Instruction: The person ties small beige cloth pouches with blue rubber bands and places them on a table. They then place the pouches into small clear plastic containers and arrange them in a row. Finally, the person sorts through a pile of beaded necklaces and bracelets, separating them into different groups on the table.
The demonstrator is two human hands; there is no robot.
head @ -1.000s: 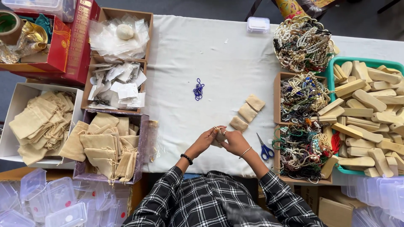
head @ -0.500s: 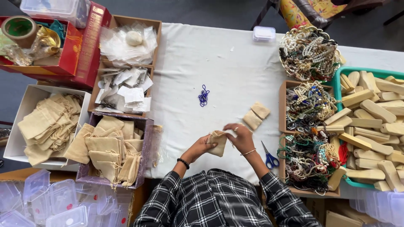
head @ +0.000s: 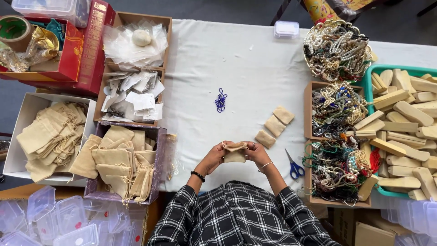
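Note:
A small beige drawstring pouch (head: 235,152) is held between both hands just above the near edge of the white tablecloth (head: 236,68). My left hand (head: 214,156) grips its left side and my right hand (head: 257,153) grips its right side, holding its top edge between them. Three more small beige pieces (head: 275,126) lie in a diagonal row just right of my hands. A blue bead string (head: 221,100) lies further out on the cloth.
Blue-handled scissors (head: 295,166) lie right of my hands. Boxes of bead necklaces (head: 336,109) and a green tray of wooden combs (head: 405,123) line the right. Boxes of beige pouches (head: 119,161), paper slips (head: 132,93) and plastic cases (head: 54,218) fill the left.
My right hand has come back from the row of beige pieces to the pouch. Both hands now hold the pouch by its top, close together.

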